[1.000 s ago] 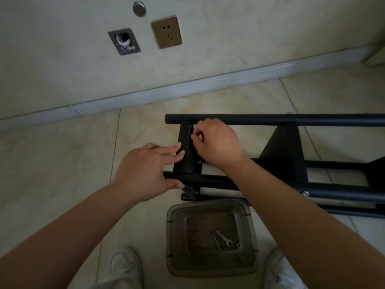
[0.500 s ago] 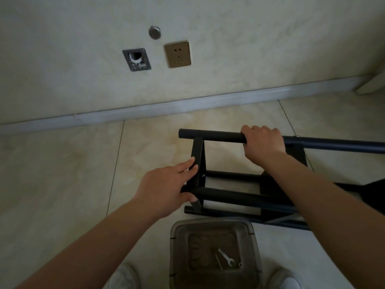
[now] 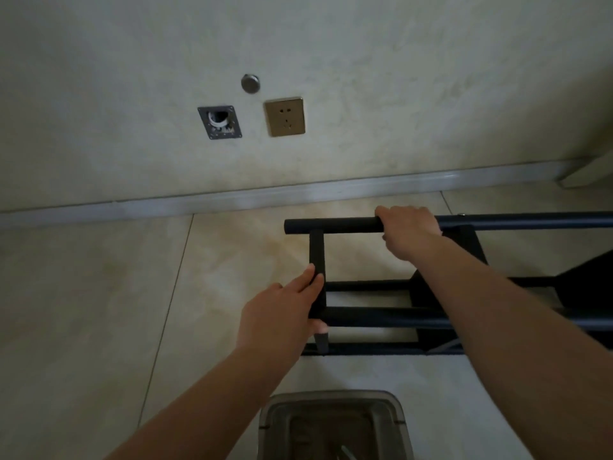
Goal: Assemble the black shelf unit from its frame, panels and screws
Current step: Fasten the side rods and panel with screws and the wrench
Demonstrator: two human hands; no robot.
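The black shelf frame lies on its side on the tiled floor, its tubes running off to the right. My right hand grips the upper tube from above, fingers curled over it. My left hand holds the short end crossbar where it meets the lower tube, fingers laid along the bar and thumb under the tube. A black panel sits inside the frame at the right, partly hidden by my right forearm.
A clear plastic bin with a small wrench inside stands on the floor just in front of me. The wall with a brass socket, a grey plate and the skirting board runs behind the frame.
My right hand left the end crossbar and took hold of the upper tube further right. My left hand kept its grip at the end. The view tilted up, so the bin slid toward the bottom edge.
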